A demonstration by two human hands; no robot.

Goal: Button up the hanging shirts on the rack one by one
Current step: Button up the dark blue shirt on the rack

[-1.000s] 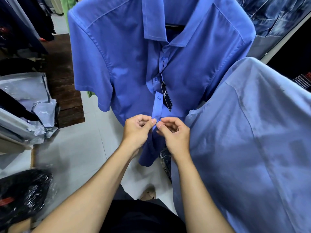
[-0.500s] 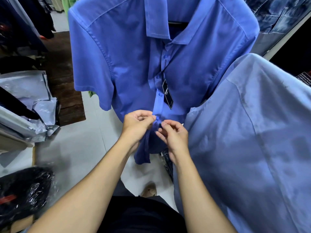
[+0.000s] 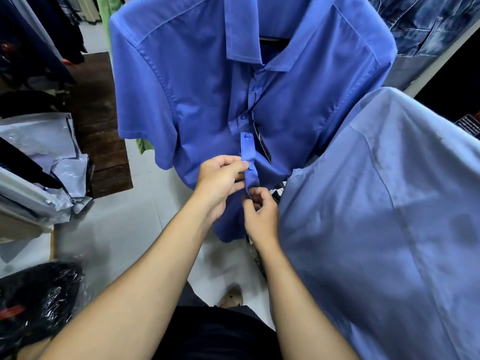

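Head view, looking down along both bare forearms: a royal-blue short-sleeved shirt hangs facing the camera on a dark hanger at the centre and far side of the scene. Its front strip carries blue buttons in a vertical line; those seen above the hands sit fastened through the strip. A black tag dangles just right of the strip. The left hand has its fingers curled and pinches the left edge of the strip, thumb tip beside a lower button. The right hand, slightly nearer and lower, has its fingers curled in and pinches the strip's lower end between thumb and fingertips. Below both hands the shirt hem hangs loose. To the right and nearer, a paler blue shirt hangs with its back to the camera, touching the right forearm. Denim garments hang at far right. At left, pale plastic bags lie on a shelf, and a dark item in clear wrapping lies at near left. A brown mat lies on the pale tiled floor.
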